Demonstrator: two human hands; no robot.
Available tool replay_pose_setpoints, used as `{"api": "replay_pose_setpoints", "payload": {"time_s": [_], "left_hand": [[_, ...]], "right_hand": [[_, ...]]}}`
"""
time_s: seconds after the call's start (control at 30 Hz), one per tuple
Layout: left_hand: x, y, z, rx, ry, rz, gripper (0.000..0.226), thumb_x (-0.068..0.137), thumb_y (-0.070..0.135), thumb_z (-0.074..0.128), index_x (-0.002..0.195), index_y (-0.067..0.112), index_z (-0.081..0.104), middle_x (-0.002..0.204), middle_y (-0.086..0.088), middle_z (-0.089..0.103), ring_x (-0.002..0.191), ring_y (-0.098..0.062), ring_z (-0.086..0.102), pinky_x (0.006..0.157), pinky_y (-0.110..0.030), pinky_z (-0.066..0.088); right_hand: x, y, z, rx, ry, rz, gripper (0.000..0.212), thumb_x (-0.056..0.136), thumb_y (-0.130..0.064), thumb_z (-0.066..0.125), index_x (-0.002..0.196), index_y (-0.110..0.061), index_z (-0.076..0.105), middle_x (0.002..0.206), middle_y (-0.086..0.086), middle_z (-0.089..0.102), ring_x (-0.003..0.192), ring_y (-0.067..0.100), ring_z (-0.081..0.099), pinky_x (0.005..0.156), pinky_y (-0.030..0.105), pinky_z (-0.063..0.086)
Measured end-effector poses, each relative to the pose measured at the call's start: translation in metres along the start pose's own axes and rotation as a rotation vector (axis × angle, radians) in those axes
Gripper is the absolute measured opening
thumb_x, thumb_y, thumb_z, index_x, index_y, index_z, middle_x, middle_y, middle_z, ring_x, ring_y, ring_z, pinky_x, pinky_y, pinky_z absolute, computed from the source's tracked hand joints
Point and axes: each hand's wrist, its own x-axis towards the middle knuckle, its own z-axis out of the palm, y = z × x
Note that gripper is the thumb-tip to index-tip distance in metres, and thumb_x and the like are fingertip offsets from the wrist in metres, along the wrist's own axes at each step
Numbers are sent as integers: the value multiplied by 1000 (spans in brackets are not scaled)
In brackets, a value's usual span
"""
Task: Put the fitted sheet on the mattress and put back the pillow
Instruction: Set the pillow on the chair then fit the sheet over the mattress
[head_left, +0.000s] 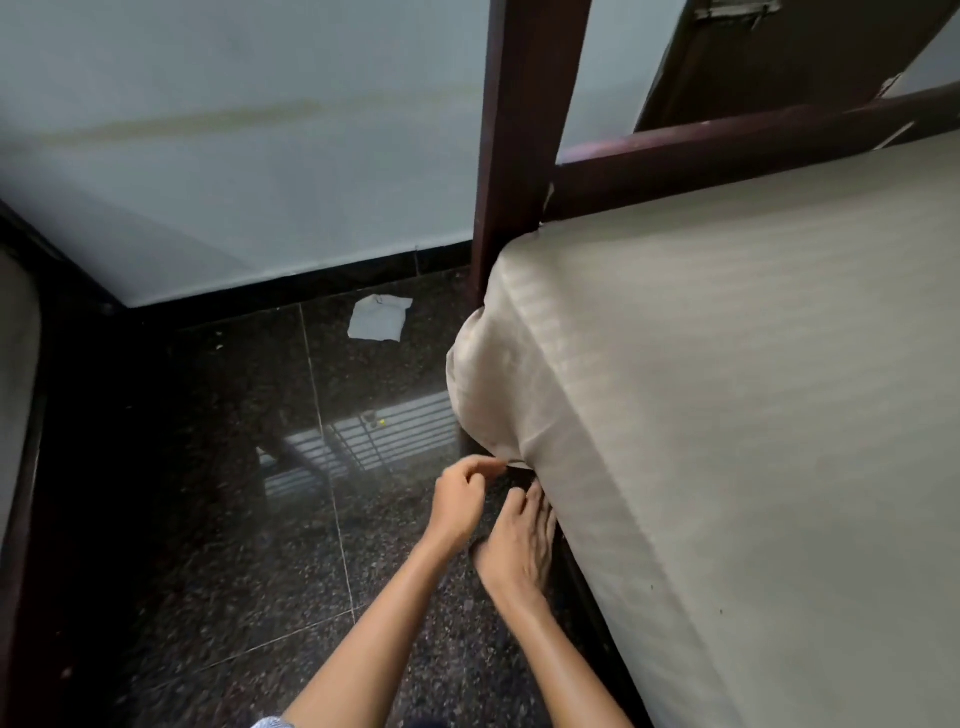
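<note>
At six o'clock my right hand (519, 540) presses straight fingers against the side of the sheet (701, 364), my left hand (460, 499) beside it pinches the loose corner hem, the sheet stretching to three o'clock, a bedpost (514, 156) at twelve, a white scrap (378, 318) at ten.

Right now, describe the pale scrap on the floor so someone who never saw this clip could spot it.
Start at the dark wooden bed post. Just left of its foot, on the dark speckled floor near the black skirting, lies a small crumpled white scrap. It is the only loose white thing on that floor; cloth or paper, I cannot tell.
</note>
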Motion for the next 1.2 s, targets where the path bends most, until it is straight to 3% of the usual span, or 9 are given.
{"api": "replay_pose_setpoints", "payload": {"time_s": [0.1,0.17,0.27,0.37,0.5,0.7,0.9,1.03,1.2], "left_hand": [[1,2,-4,307,-67,165,47,85,0,38,122,18,61,132,2,57,124,-14,49,107,-29,37],[4,6,-11,527,-118,340,50,87,19,34,133,24,52,145,8,42,130,-15,39,107,-27,33],[18,10,-20,711,-182,433,51,90,27,32,139,29,43,151,11,31,129,-21,34,100,-30,39],[29,14,-22,893,-208,476,57,88,17,40,143,34,35,154,9,23,134,-29,28,90,-39,45],[32,17,-11,997,-183,389,56,97,20,33,148,36,16,158,12,9,144,-28,10,77,-39,41],[61,46,7,1080,-165,367,41,98,10,33,137,21,42,144,1,36,111,-35,43,58,-36,37],[67,52,-17,1187,-330,488,48,97,10,36,143,23,35,140,-3,39,101,-34,54,58,-37,35],[76,46,-52,1095,-352,739,52,88,9,44,137,26,45,146,6,42,104,-29,63,63,-39,50],[62,23,-74,608,15,364,48,86,5,48,128,26,57,135,10,55,120,-10,54,96,-28,45]], "right_hand": [[8,-6,7,-39,19,27,43,48,-18,80,85,-13,60,113,27,61,104,41,61,99,47,30],[18,-11,12,-64,41,21,18,68,-22,58,80,-12,68,108,28,63,101,41,62,97,50,26],[27,-29,-7,13,-46,108,35,82,-23,40,92,-14,72,128,32,51,123,44,48,105,51,13],[33,-32,-4,-26,-60,205,42,98,-25,31,139,-23,41,157,21,2,145,35,-2,114,48,-7],[33,-27,-8,-82,-72,208,49,102,-21,24,149,-12,18,158,17,-7,146,30,-8,116,44,-6],[26,-14,-15,-143,-140,51,61,86,-30,60,140,-20,33,155,20,-1,145,35,7,118,40,8],[-10,-33,-29,-117,-368,-201,77,88,-33,55,150,-21,13,152,17,-29,142,33,-24,118,40,-3],[1,-36,-66,-187,-386,-218,73,89,-34,50,150,-27,10,155,16,-21,144,31,-18,118,39,-3],[27,-61,-143,-242,-274,-541,39,92,-25,43,128,-16,54,142,6,45,133,21,38,108,29,28]]}}
